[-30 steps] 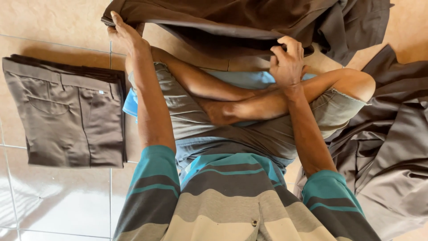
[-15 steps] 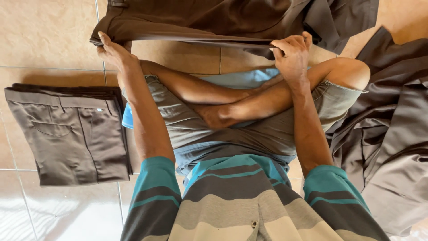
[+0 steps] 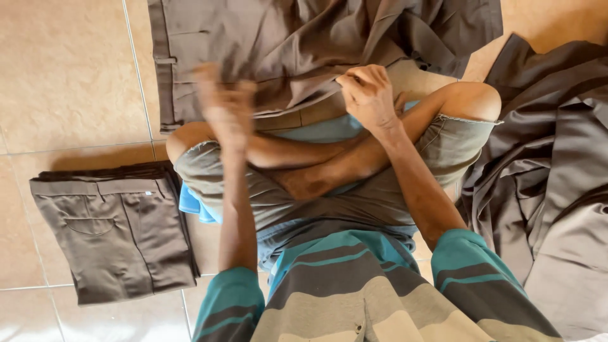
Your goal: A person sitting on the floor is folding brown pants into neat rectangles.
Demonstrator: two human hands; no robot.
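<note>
**Brown trousers drawn toward the lap on a tiled floor**

The floor (image 3: 69, 76) is of beige tiles with thin grey joints, and sunlight falls on it; a person sits on it with crossed legs, in grey shorts and a striped shirt of teal and grey. Spread trousers (image 3: 285, 44) of brown cloth lie at the far edge of the floor, in front of the knees, with the waistband turned to the left; the near hem reaches over the shins. The right hand (image 3: 370, 98) is closed in a narrow pinch on the near edge of these trousers; the left hand (image 3: 225, 104) is blurred by motion just over the same cloth, and I cannot tell if it is open or if it grips anything. A folded pair (image 3: 114, 228) rests flat beside the left knee, toward the near left corner; a loose heap (image 3: 544, 190) of the same brown cloth lies along the right edge, touching the right thigh.

To do this step well, in my judgement, both hands should take the cloth at matching points on its edge, so that the legs lie one over the other; the fabric should be pulled tight and smoothed flat on the tiles before any fold, because wrinkles near the waistband would stay inside; the fold should be as neat as the folded pair.
</note>
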